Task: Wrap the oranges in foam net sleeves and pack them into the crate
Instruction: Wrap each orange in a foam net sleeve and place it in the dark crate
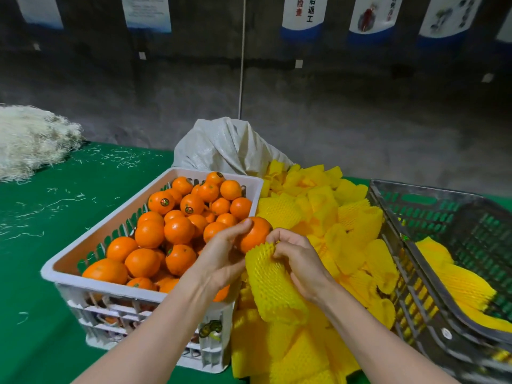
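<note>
Our left hand [221, 256] curls its fingers and thumb round one orange [256, 235], held over the right rim of the white crate [108, 218], which is heaped with loose oranges [177, 231]. Our right hand [296, 253] pinches the top edge of a yellow foam sleeve [273, 284] between bent fingers and thumb (the sleeve's mouth touches the orange's lower side). Under it a pile of sleeves [332, 217] covers the green table [55, 245], between the white crate and the grey crate [401, 245] on the right, where more yellow foam lies.
</note>
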The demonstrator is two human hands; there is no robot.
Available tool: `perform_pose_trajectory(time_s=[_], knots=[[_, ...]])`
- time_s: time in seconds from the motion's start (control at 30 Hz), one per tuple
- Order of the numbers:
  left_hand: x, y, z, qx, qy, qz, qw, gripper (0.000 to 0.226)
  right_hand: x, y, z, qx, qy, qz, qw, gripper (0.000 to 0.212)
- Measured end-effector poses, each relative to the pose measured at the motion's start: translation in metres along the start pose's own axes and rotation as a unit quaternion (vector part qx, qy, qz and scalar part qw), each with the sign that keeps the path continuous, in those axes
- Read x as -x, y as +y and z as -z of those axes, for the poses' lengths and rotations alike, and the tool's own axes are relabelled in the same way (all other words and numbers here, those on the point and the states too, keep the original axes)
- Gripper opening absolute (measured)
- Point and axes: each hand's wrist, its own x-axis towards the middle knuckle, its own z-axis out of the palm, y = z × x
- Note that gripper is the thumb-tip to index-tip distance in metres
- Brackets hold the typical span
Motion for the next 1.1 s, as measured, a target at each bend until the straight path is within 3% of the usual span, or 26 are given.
perform_pose_trajectory(time_s=[0.1,0.17,0.23,0.33,0.4,0.47,0.53,0.67,0.83,0.97,1.07,1.1], knots=[[0.003,-0.017,-0.008,-0.039,0.021,-0.031,0.999,0.039,0.008,0.0,0.011,0.046,0.037,0.009,0.998,0.013],[0.003,-0.027,-0.013,-0.057,0.023,-0.059,0.996,0.033,0.011,0.003,0.019,0.104,0.069,0.037,0.992,0.027],[0.004,-0.035,-0.019,-0.051,0.015,-0.06,0.997,0.028,0.013,0.006,0.026,0.165,0.107,0.08,0.977,0.038],[0.007,-0.042,-0.028,-0.032,-0.008,-0.041,0.999,0.022,0.018,0.007,0.035,0.224,0.167,0.135,0.951,0.036],[0.01,-0.045,-0.029,-0.017,-0.055,-0.018,0.998,0.042,0.021,0.005,0.04,0.245,0.202,0.158,0.935,0.028],[0.014,-0.047,-0.027,-0.033,-0.113,-0.011,0.993,0.087,0.025,0.003,0.044,0.233,0.215,0.152,0.936,0.02],[0.016,-0.05,-0.023,-0.088,-0.154,-0.023,0.984,0.108,0.028,0.002,0.047,0.198,0.228,0.132,0.944,0.026],[0.018,-0.06,-0.027,-0.141,-0.107,-0.087,0.98,0.086,0.038,0.001,0.045,0.178,0.237,0.125,0.947,0.004],[0.016,-0.078,-0.044,-0.054,-0.085,-0.149,0.984,0.057,0.044,0.003,0.043,0.194,0.25,0.14,0.938,0.028],[0.013,-0.091,-0.058,0.033,-0.06,-0.108,0.992,0.027,0.046,0.009,0.041,0.271,0.249,0.207,0.906,0.028],[0.01,-0.094,-0.056,0.036,-0.063,-0.09,0.993,0.056,0.045,0.005,0.046,0.285,0.255,0.245,0.891,0.028],[0.01,-0.093,-0.056,0.032,-0.054,-0.084,0.994,0.054,0.043,0.002,0.049,0.278,0.261,0.249,0.89,0.026]])
